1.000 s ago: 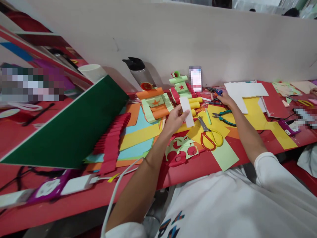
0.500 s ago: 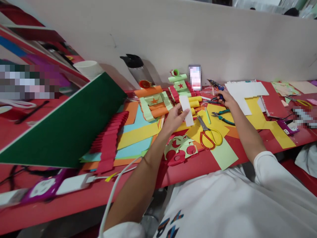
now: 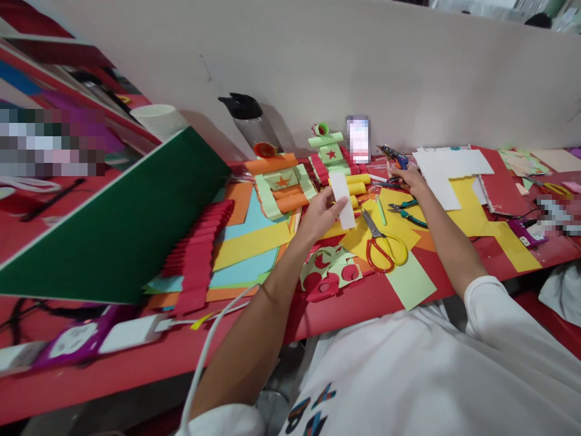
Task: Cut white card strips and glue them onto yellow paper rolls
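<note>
A narrow white paper strip [image 3: 344,203] stands upright in my left hand [image 3: 323,213], pinched between thumb and fingers. My right hand [image 3: 411,178] is closed at a blue glue gun [image 3: 399,160] near the wall, and it hides the handle. Beside my left hand are yellow paper rolls [image 3: 357,184]. Scissors with red and yellow handles [image 3: 384,248] lie open on yellow paper, with green-handled pliers [image 3: 411,215] to their right. Behind my left hand are an orange and green paper figure [image 3: 282,183] and a green and red paper figure [image 3: 330,154], each with a star.
A dark green board [image 3: 136,224] leans at the left, near a grey bottle [image 3: 255,124] with a black lid. A phone [image 3: 358,139] stands against the wall. Red crepe paper [image 3: 200,260], cut scraps [image 3: 329,272] and white sheets [image 3: 447,172] cover the red table [image 3: 254,351]. A white cable [image 3: 206,348] crosses the front.
My right hand has shifted slightly left at the glue gun, and its fingers now cover more of the handle. My left hand keeps the white paper strip in the same place.
</note>
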{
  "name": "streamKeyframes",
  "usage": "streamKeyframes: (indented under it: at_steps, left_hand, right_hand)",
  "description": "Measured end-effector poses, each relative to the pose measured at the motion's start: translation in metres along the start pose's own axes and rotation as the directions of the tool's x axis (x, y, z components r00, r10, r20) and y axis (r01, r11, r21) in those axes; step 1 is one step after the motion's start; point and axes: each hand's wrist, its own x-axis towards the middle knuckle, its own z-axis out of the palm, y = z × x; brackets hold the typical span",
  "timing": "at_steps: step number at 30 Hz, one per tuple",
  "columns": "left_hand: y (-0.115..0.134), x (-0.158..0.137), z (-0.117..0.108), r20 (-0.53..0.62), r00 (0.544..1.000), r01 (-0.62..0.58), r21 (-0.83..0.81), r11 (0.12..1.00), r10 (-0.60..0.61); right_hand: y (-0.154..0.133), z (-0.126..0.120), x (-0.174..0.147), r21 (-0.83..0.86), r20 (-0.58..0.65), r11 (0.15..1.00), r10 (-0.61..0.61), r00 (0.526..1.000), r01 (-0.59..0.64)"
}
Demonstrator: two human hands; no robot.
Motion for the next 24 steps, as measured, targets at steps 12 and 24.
streamKeyframes:
  at_steps: [12,24]
  left_hand:
    - [0.004,-0.001,0.0,0.006,1.0,0.017,-0.007,1.0,-0.017]
    - [0.001,0.0,0.0,-0.002,1.0,0.009,-0.01,1.0,-0.009]
  right_hand:
    - [0.005,0.002,-0.002,-0.118,-0.072,0.989,-0.099,0.992,0.09]
    - [-0.015,-0.002,-0.02,0.287,0.222,0.95,-0.192,0.956,0.125]
